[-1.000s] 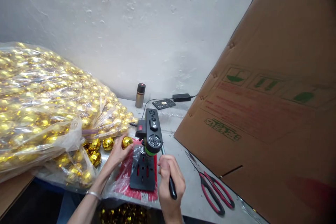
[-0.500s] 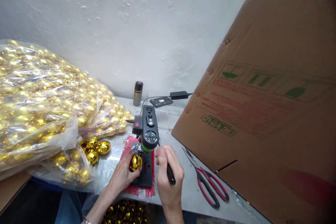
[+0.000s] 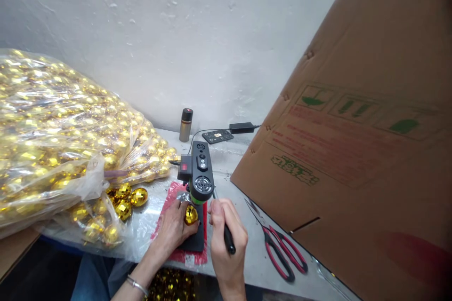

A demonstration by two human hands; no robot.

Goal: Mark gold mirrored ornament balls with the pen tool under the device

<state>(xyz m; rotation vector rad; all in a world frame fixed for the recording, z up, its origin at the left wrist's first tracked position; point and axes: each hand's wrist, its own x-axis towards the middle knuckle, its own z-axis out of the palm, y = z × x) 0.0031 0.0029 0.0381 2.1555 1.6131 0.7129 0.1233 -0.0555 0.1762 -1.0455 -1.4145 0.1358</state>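
Observation:
My left hand (image 3: 175,226) is closed on a gold faceted ball (image 3: 191,215), a small mirrored bauble. It holds the ball under the head of a small black bench machine (image 3: 202,169) that looks like a mini drill press. Whatever tip the machine has over the ball is hidden by its head. Wrapped around the black lever handle (image 3: 229,240) at the machine's right side is my right hand (image 3: 228,240). The machine's black base plate (image 3: 195,243) rests on a red plastic sheet (image 3: 180,257).
Left, a large clear bag (image 3: 70,117) bulges with gold balls, several loose ones (image 3: 139,196) beside it. Red-and-black scissors (image 3: 278,244) lie right, below a big cardboard box (image 3: 353,150). Behind stand a spray can (image 3: 185,125), a phone (image 3: 217,136) and a power adapter (image 3: 242,127).
My left hand has shifted the gold ball slightly right and away from me, further under the machine's head. My right hand stays on the lever handle, nearly unmoved.

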